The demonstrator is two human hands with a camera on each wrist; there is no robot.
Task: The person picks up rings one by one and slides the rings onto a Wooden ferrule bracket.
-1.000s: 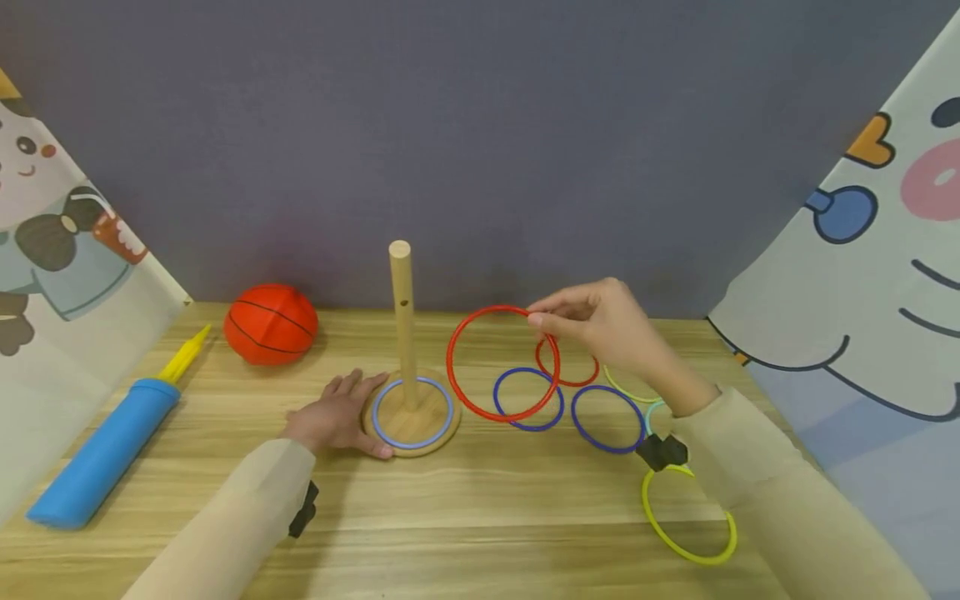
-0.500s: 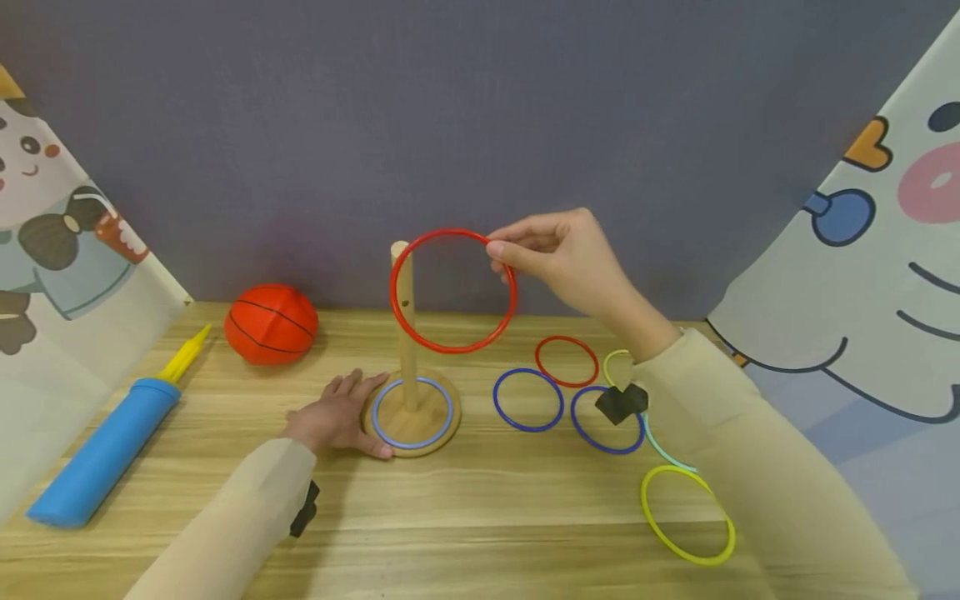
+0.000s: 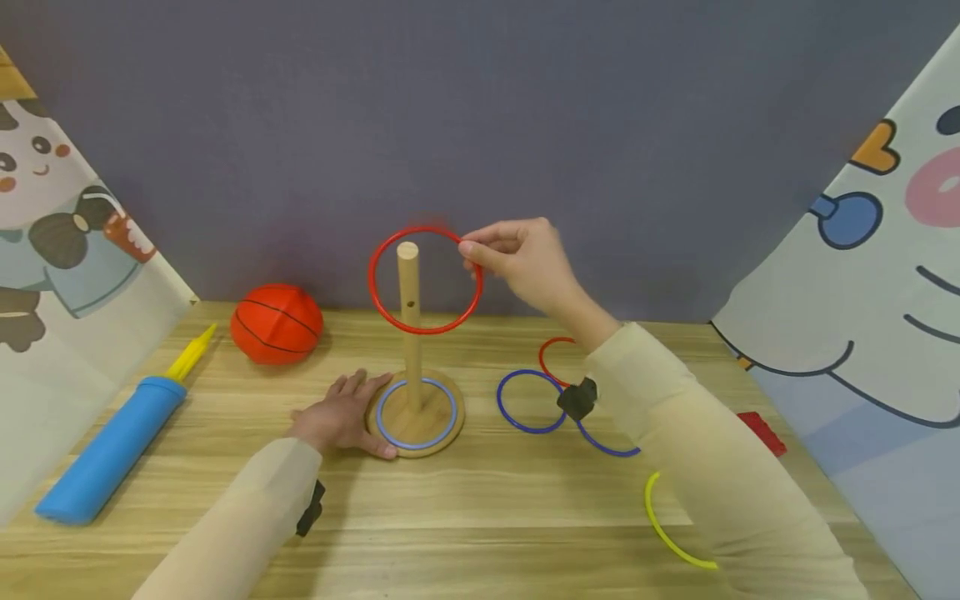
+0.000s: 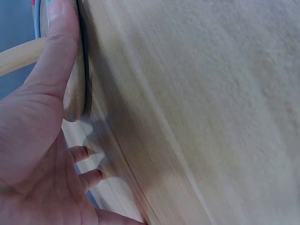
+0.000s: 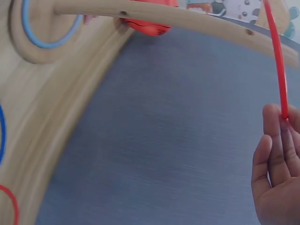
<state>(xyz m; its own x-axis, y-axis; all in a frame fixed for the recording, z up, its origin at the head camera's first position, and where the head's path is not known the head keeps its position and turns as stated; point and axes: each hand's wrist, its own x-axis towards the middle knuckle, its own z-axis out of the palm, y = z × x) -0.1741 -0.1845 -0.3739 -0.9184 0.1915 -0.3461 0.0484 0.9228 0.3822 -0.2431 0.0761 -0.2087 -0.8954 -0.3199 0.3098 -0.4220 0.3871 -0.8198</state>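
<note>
My right hand point(image 3: 528, 260) pinches a red ring point(image 3: 425, 331) between thumb and fingers, at the height of the tip of a wooden post point(image 3: 413, 350). The ring frames the post's top in the head view; in the right wrist view it crosses the post just short of its end. The post rises from a round wooden base point(image 3: 408, 427), where a light blue ring point(image 3: 416, 447) lies around it. My left hand point(image 3: 341, 419) rests with spread fingers at the base's left side, its thumb point(image 4: 56, 56) along the rim in the left wrist view.
Right of the base lie two dark blue rings point(image 3: 532, 432), another red ring point(image 3: 542, 358) and a yellow ring point(image 3: 660, 525), partly behind my right sleeve. On the left are a red ball point(image 3: 277, 325) and a blue pump point(image 3: 112, 450). A grey wall point(image 3: 480, 125) stands behind.
My right hand has carried the red ring up and left from above the loose rings to the post's top. My left hand stays at the base.
</note>
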